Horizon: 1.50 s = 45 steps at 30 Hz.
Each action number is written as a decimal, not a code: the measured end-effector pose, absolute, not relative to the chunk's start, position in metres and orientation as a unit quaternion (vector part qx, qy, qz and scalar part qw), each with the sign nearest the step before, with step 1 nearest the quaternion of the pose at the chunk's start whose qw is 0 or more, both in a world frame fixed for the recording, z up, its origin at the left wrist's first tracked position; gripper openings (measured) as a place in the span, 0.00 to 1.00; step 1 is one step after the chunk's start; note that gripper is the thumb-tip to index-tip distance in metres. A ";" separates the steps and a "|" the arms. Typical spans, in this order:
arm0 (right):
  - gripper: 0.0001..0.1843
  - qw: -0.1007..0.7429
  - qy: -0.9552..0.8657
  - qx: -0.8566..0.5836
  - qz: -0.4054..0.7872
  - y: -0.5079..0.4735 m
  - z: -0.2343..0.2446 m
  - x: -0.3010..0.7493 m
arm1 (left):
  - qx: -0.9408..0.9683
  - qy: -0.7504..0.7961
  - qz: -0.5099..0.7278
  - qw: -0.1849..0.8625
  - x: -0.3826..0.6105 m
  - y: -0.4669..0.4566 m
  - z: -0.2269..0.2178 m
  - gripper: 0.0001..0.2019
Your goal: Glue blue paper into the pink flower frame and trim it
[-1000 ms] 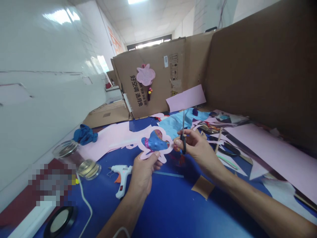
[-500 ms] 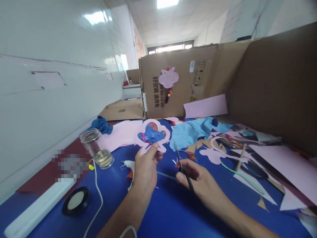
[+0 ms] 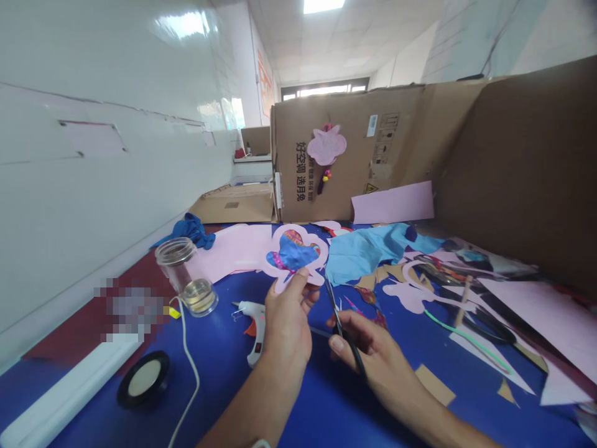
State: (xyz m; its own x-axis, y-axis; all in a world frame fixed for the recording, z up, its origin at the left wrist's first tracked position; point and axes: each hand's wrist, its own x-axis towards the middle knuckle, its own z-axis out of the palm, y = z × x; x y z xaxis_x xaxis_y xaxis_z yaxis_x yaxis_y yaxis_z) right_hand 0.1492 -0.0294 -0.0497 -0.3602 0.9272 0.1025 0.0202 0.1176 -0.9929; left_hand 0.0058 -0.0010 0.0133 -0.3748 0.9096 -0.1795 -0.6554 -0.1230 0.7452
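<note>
My left hand [image 3: 286, 320] pinches the lower edge of a pink flower-shaped paper cutout [image 3: 295, 250] with a blue and patterned centre, holding it up over the blue table [image 3: 326, 404]. My right hand [image 3: 368, 351] is closed round the handles of black scissors [image 3: 342, 326], whose blades point up toward the cutout's right lower edge and sit just below it. The blades look nearly closed.
A white glue gun [image 3: 254, 320] with its cord lies left of my left hand. A clear glass jar [image 3: 184, 274], a round black-rimmed disc [image 3: 142, 386] and a blue cloth [image 3: 193, 229] sit to the left. Paper scraps, light blue paper [image 3: 368, 249] and cardboard walls [image 3: 513, 155] fill the right and back.
A second ago the scissors stood upright beside the cutout's right edge. My right hand dropped down toward the table, then edged back toward the cutout. My left hand kept its hold.
</note>
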 end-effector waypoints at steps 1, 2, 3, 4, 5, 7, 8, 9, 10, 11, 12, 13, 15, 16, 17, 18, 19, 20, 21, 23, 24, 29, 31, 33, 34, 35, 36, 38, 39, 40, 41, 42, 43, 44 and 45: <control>0.23 0.419 -0.619 -0.384 0.542 -0.029 -0.050 0.149 | 0.159 0.389 0.730 0.538 0.007 -0.001 0.013 0.17; 0.23 0.418 -0.619 -0.387 0.541 -0.028 -0.050 0.149 | 0.156 0.389 0.729 0.541 0.008 -0.001 0.012 0.16; 0.24 0.415 -0.619 -0.390 0.540 -0.028 -0.051 0.149 | 0.152 0.389 0.728 0.544 0.009 -0.001 0.011 0.15; 0.24 0.413 -0.620 -0.392 0.540 -0.028 -0.051 0.150 | 0.148 0.389 0.727 0.546 0.009 -0.001 0.011 0.14; 0.24 0.410 -0.621 -0.395 0.539 -0.027 -0.051 0.150 | 0.144 0.390 0.726 0.548 0.010 -0.001 0.011 0.13; 0.25 0.409 -0.622 -0.400 0.534 -0.027 -0.051 0.150 | 0.136 0.392 0.727 0.548 0.011 -0.001 0.011 0.12; 0.25 0.410 -0.622 -0.402 0.532 -0.027 -0.051 0.149 | 0.132 0.393 0.728 0.546 0.011 -0.001 0.011 0.12; 0.25 0.411 -0.622 -0.403 0.531 -0.027 -0.051 0.149 | 0.129 0.395 0.728 0.545 0.012 -0.001 0.011 0.12; 0.26 0.410 -0.621 -0.403 0.533 -0.028 -0.050 0.149 | 0.127 0.397 0.728 0.545 0.012 -0.001 0.011 0.12; 0.26 0.409 -0.619 -0.402 0.537 -0.028 -0.049 0.148 | 0.126 0.398 0.727 0.546 0.012 -0.001 0.011 0.12; 0.26 0.408 -0.617 -0.402 0.540 -0.028 -0.049 0.148 | 0.125 0.398 0.725 0.548 0.013 -0.001 0.011 0.12; 0.26 0.407 -0.615 -0.404 0.542 -0.029 -0.048 0.147 | 0.124 0.398 0.724 0.550 0.013 -0.001 0.010 0.12; 0.27 0.406 -0.612 -0.408 0.542 -0.029 -0.046 0.147 | 0.123 0.397 0.723 0.552 0.013 -0.001 0.010 0.12; 0.28 0.405 -0.612 -0.411 0.542 -0.029 -0.045 0.147 | 0.123 0.397 0.724 0.551 0.013 -0.001 0.009 0.13; 0.28 0.404 -0.611 -0.413 0.542 -0.030 -0.044 0.147 | 0.123 0.398 0.724 0.551 0.013 -0.001 0.009 0.13; 0.29 0.404 -0.610 -0.414 0.542 -0.030 -0.043 0.147 | 0.124 0.397 0.723 0.551 0.014 0.000 0.008 0.14; 0.29 0.403 -0.610 -0.414 0.542 -0.030 -0.043 0.147 | 0.125 0.398 0.723 0.551 0.014 0.000 0.008 0.14; 0.29 0.403 -0.610 -0.415 0.542 -0.030 -0.042 0.147 | 0.125 0.398 0.722 0.551 0.013 0.000 0.008 0.14; 0.29 0.402 -0.611 -0.414 0.542 -0.029 -0.042 0.147 | 0.125 0.399 0.722 0.551 0.013 0.000 0.008 0.14; 0.29 0.399 -0.612 -0.412 0.545 -0.029 -0.043 0.147 | 0.124 0.399 0.722 0.552 0.013 0.001 0.008 0.14; 0.29 0.398 -0.612 -0.410 0.547 -0.029 -0.043 0.147 | 0.125 0.399 0.722 0.552 0.013 0.001 0.009 0.14; 0.29 0.400 -0.608 -0.404 0.554 -0.029 -0.044 0.146 | 0.131 0.395 0.723 0.552 0.012 0.001 0.009 0.12; 0.30 0.398 -0.606 -0.407 0.556 -0.029 -0.043 0.146 | 0.134 0.393 0.723 0.552 0.012 0.001 0.009 0.12; 0.30 0.397 -0.605 -0.409 0.556 -0.030 -0.042 0.146 | 0.134 0.390 0.723 0.554 0.012 0.001 0.008 0.12; 0.30 0.396 -0.606 -0.409 0.555 -0.030 -0.042 0.146 | 0.134 0.389 0.724 0.554 0.012 0.001 0.008 0.12; 0.30 0.395 -0.608 -0.408 0.555 -0.030 -0.042 0.146 | 0.133 0.388 0.724 0.555 0.012 0.001 0.008 0.12; 0.29 0.394 -0.609 -0.407 0.555 -0.030 -0.042 0.147 | 0.131 0.388 0.724 0.555 0.012 0.001 0.008 0.12; 0.29 0.394 -0.609 -0.405 0.556 -0.029 -0.043 0.147 | 0.126 0.386 0.724 0.557 0.012 0.001 0.008 0.12; 0.29 0.394 -0.609 -0.404 0.557 -0.029 -0.043 0.147 | 0.124 0.386 0.725 0.557 0.012 0.001 0.008 0.12; 0.29 0.395 -0.608 -0.405 0.557 -0.029 -0.044 0.147 | 0.123 0.385 0.725 0.558 0.012 0.001 0.008 0.13; 0.29 0.395 -0.608 -0.404 0.557 -0.029 -0.044 0.147 | 0.121 0.385 0.725 0.559 0.012 0.001 0.008 0.13; 0.29 0.395 -0.609 -0.404 0.557 -0.028 -0.044 0.148 | 0.119 0.385 0.725 0.559 0.012 0.001 0.009 0.13; 0.29 0.395 -0.609 -0.403 0.557 -0.028 -0.044 0.148 | 0.118 0.385 0.724 0.559 0.012 0.002 0.009 0.13; 0.29 0.395 -0.610 -0.403 0.557 -0.028 -0.044 0.148 | 0.118 0.386 0.724 0.559 0.012 0.002 0.009 0.13; 0.29 0.395 -0.611 -0.402 0.556 -0.028 -0.044 0.148 | 0.118 0.387 0.724 0.560 0.012 0.002 0.008 0.12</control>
